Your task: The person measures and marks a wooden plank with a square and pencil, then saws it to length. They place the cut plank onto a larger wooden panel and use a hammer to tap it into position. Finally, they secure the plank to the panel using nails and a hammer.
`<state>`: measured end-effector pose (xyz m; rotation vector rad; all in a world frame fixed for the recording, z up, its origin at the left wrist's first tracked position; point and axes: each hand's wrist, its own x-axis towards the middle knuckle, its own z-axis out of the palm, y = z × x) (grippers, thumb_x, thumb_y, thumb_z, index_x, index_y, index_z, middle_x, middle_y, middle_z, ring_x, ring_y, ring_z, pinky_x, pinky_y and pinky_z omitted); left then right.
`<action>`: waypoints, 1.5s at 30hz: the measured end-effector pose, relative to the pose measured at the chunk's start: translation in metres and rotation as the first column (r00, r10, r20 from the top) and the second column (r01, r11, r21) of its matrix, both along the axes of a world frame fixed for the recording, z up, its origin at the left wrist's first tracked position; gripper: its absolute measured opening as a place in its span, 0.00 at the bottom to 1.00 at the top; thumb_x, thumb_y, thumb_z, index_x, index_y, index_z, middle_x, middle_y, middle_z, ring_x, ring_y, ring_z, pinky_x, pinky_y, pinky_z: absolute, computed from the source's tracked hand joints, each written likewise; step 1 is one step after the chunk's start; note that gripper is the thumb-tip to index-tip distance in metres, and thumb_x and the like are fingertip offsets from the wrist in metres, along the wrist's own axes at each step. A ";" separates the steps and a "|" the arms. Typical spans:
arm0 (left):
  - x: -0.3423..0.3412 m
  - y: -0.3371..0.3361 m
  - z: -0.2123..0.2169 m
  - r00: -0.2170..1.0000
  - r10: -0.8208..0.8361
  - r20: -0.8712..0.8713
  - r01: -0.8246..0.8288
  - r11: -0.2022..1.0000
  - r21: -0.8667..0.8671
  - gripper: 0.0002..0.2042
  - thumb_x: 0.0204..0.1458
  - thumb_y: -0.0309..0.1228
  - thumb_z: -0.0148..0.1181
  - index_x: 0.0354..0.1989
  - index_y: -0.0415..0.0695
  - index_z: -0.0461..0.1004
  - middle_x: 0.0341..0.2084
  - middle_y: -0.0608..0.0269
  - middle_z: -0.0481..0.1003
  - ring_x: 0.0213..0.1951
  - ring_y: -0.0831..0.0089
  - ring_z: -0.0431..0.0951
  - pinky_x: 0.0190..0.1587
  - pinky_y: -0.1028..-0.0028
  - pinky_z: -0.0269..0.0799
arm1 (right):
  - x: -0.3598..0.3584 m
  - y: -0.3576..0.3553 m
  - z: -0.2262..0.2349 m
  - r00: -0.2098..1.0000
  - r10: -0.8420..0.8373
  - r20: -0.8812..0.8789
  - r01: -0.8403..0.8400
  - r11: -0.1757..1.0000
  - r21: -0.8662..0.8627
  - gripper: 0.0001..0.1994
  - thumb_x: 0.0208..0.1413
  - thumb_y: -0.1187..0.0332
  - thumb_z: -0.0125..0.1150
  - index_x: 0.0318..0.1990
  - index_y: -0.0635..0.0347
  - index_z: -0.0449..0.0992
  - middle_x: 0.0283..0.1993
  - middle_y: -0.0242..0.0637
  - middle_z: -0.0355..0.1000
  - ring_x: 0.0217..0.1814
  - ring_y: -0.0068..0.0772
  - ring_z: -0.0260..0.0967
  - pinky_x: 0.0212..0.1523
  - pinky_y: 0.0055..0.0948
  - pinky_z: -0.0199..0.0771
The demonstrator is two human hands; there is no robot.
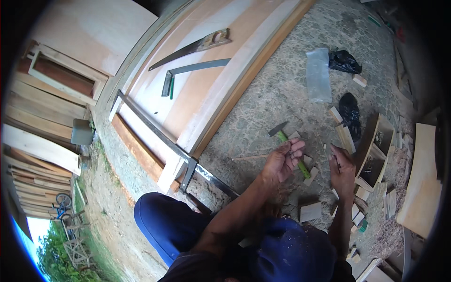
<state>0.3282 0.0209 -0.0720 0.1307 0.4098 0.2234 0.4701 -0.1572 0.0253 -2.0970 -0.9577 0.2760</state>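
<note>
My left hand (283,160) is turned palm up in front of my knees, fingers curled and thumb pressed in; anything small inside cannot be made out. Beneath it on the ground lies a hammer (304,170) with a bright green handle, its dark head pointing away to the left. My right hand (342,168) is a short way to the right, fingers bent together, and what they pinch, if anything, is too small to tell. Close beside that hand stands a wooden box (368,141) with compartments and small dark contents.
At the left lies a large wooden panel (206,89) bearing a handsaw (192,48) and a try square (197,66). A long bar clamp (152,127) grips its near end. Wood offcuts (310,212), black plastic bags (348,110) and shavings (383,237) litter the right.
</note>
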 end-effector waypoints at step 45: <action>-0.159 0.095 0.086 0.897 0.178 -0.404 0.076 0.839 0.539 0.08 0.63 0.34 0.61 0.43 0.43 0.78 0.28 0.68 0.79 0.24 0.83 0.71 0.26 0.82 0.65 | -0.112 0.201 -0.012 0.732 0.672 -0.116 -0.621 0.727 0.293 0.10 0.59 0.75 0.60 0.47 0.58 0.79 0.40 0.42 0.75 0.42 0.47 0.77 0.42 0.38 0.76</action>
